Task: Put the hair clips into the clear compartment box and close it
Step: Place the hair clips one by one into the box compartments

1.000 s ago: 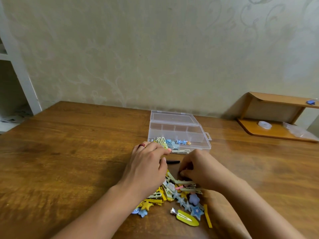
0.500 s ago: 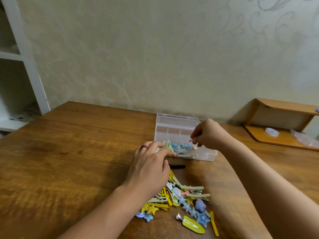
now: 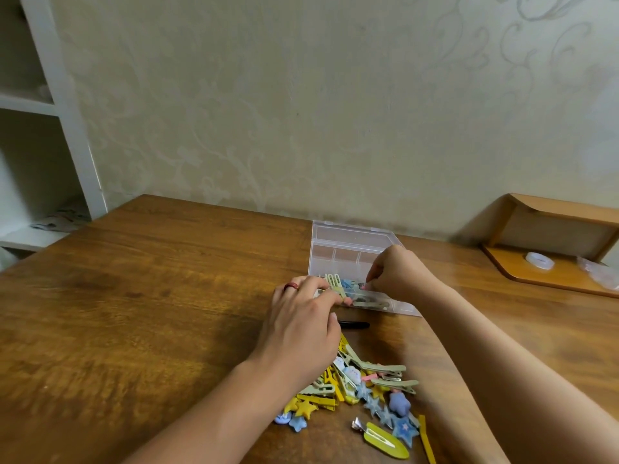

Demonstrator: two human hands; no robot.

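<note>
The clear compartment box (image 3: 348, 254) lies open on the wooden table (image 3: 134, 313), its lid flat behind it. Several clips fill its front row (image 3: 368, 301). My left hand (image 3: 301, 323), with a red ring, presses on the box's front left corner. Over the front row, my right hand (image 3: 398, 274) has its fingertips pinched on a small pink hair clip (image 3: 364, 287), which is mostly hidden. A pile of yellow, blue and green hair clips (image 3: 371, 390) sits near me, partly under my left wrist. A black clip (image 3: 355, 325) lies between the pile and the box.
A low wooden shelf (image 3: 552, 229) stands at the back right with a tape roll (image 3: 539, 261) and a plastic bag (image 3: 599, 274) on it. White shelving (image 3: 67, 128) rises at the left. A patterned wall runs close behind the box.
My right hand left the pile, rose with a small pink clip to the box, and now dips into the front row. The left hand stayed at the box corner.
</note>
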